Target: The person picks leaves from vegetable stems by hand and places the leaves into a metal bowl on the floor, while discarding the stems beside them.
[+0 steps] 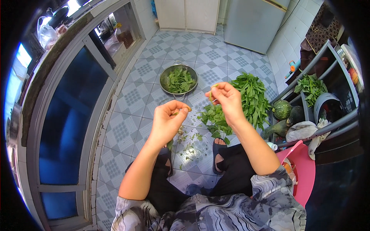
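Note:
Thumb and fingers of my left hand (169, 122) pinch a short bit of green stem (174, 114). A green leaf (170, 144) shows just below that hand; whether it hangs from the same stem I cannot tell. Higher and to the right, my right hand (228, 101) grips a thin, bent green stem (211, 94). Beyond both hands, a two-handled metal basin (163, 82) on the tiled floor holds picked green leaves (180, 80). Partly behind my right hand and forearm lie a large bunch of long-leaved greens (253, 99) and a smaller heap of broader leaves (215, 119).
Stem scraps (189, 150) litter the floor between my sandalled feet. At right stand a metal rack (313, 134) with a green pumpkin (281, 109) and more greens (312, 88), and a pink bin (303, 173). A refrigerator (251, 26) and glass-panelled door (69, 124) bound the space.

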### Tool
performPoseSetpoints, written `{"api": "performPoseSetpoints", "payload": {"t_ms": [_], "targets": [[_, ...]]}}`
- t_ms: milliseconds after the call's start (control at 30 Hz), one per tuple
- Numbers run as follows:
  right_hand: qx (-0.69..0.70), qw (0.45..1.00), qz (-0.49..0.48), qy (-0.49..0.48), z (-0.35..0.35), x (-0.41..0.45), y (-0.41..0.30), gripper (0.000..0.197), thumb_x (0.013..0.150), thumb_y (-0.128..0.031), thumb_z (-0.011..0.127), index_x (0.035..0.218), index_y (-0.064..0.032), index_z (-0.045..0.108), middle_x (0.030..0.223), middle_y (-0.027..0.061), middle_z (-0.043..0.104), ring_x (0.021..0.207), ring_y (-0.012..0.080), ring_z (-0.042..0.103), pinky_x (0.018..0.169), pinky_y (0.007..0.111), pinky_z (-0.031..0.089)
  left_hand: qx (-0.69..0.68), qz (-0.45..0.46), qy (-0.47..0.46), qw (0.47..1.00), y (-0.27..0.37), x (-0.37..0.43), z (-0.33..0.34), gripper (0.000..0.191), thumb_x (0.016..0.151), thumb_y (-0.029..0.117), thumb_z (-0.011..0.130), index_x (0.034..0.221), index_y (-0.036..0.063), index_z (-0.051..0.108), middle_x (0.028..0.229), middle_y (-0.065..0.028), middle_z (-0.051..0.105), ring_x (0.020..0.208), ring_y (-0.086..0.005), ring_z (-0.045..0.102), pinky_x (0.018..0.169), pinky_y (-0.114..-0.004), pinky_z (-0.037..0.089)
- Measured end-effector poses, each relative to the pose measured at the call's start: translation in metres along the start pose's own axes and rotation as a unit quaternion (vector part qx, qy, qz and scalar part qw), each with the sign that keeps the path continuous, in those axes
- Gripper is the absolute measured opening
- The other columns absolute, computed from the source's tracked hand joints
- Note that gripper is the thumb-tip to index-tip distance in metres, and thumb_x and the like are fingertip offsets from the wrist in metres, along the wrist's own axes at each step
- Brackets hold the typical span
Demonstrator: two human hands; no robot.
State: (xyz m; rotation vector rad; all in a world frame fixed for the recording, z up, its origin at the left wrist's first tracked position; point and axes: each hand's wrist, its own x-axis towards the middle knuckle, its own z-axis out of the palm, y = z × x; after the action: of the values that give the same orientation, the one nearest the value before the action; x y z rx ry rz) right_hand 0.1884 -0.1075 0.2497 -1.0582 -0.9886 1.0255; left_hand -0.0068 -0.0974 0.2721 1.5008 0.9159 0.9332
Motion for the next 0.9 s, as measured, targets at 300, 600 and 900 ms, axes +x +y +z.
{"api": "performPoseSetpoints", "payload": {"t_ms": [300,600,900], "targets": [[-0.018,0.993,0.116,-0.026,-0.013,0.005,0.018,0.013,0.079,-0.01,0.061,0.083,-0.0001,0.056,0.07,0.0056,0.059,0.06,0.0105,0.054,0.053,0.022,0.043,0.091,-0.044,0.009,0.995,-0.023,0.004,-0.005,0.022,0.067,-0.004,0.058,0.089,-0.0023,0.056,0.057,0.0081,0.037,0.051,-0.0023,0.032,0.046,-0.019,0.026],[-0.123,0.982,0.107,-0.098,0.041,-0.03,0.042,0.008,0.074,-0.007,0.062,0.074,-0.0011,0.056,0.067,0.001,0.057,0.062,0.0057,0.051,0.057,0.021,0.042,-0.283,-0.256,-0.064,0.922,-0.043,0.014,0.007,0.038,0.09,0.026,0.039,0.109,-0.0058,0.049,0.099,-0.0133,0.056,0.092,-0.0194,0.054,0.08,-0.03,0.044],[-0.085,0.978,0.188,-0.035,0.046,-0.031,0.051,0.017,0.077,-0.005,0.062,0.09,0.0,0.051,0.073,0.0021,0.058,0.065,0.0072,0.053,0.06,0.02,0.042,-0.327,-0.273,-0.059,0.903,-0.061,0.015,0.015,0.051,0.092,0.039,0.033,0.109,-0.0065,0.047,0.103,-0.0161,0.056,0.093,-0.0204,0.054,0.084,-0.03,0.042]]}}
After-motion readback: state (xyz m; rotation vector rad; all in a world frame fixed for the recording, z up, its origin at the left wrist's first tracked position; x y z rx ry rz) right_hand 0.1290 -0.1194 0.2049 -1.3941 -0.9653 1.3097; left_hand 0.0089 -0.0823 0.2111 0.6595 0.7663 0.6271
